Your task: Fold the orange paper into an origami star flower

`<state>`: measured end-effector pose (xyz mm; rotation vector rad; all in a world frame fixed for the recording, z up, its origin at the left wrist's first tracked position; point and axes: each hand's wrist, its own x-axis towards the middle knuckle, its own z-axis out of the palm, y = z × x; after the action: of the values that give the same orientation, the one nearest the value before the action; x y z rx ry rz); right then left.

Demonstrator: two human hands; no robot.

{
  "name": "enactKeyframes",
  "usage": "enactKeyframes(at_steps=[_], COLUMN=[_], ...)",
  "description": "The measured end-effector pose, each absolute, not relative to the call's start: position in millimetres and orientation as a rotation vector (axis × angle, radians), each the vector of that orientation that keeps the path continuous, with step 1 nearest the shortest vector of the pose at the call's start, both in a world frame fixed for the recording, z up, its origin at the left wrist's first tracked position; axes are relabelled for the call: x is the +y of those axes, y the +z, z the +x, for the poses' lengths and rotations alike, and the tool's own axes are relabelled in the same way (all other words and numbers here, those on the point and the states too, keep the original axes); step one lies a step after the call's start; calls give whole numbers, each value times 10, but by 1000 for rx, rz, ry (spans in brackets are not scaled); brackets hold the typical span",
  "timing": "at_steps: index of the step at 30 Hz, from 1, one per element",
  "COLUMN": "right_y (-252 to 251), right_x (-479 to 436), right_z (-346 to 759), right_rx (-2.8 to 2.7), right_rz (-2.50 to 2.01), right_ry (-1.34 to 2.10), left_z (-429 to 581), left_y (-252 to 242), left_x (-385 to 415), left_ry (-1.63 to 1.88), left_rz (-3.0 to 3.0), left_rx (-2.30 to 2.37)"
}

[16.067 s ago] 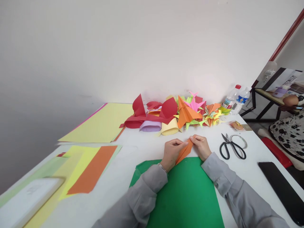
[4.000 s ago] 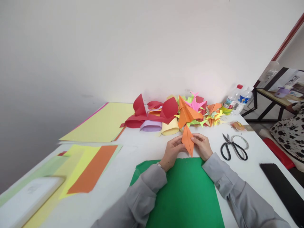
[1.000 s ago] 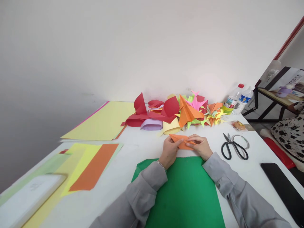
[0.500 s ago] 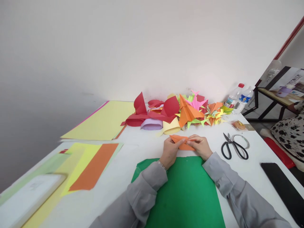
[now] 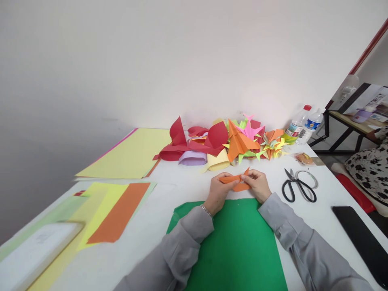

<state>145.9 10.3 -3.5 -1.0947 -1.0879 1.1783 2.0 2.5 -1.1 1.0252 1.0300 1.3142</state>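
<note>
Between my two hands is a folded piece of orange paper (image 5: 241,187), held above the white table just past the far edge of a green sheet (image 5: 233,242). My left hand (image 5: 218,193) pinches its left side, thumb on top. With thumb and fingertips, my right hand (image 5: 258,185) grips the right side, where a pointed flap sticks up. Some of the folds are hidden behind my fingers.
Folded paper planes (image 5: 239,141) and red paper shapes (image 5: 176,141) pile against the wall. Black-handled scissors (image 5: 298,188) lie right, near two bottles (image 5: 309,127) and a black slab (image 5: 359,242). Coloured sheets (image 5: 121,214) lie left. A person's patterned clothing (image 5: 370,165) shows far right.
A pointed flap of the orange paper now stands up at my right fingertips. My right hand has shifted slightly, while my left hand keeps its hold.
</note>
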Motion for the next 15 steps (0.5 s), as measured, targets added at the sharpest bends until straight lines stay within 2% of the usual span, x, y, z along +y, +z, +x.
enactKeyframes(at_steps=[15], right_y=[-61], right_x=[117], right_z=[1480], right_rx=[-1075], right_rz=[-1065], right_ry=[1240], left_z=[30], left_y=[4], left_x=[-7], left_ry=[1256], left_rz=[1051], left_rx=[944])
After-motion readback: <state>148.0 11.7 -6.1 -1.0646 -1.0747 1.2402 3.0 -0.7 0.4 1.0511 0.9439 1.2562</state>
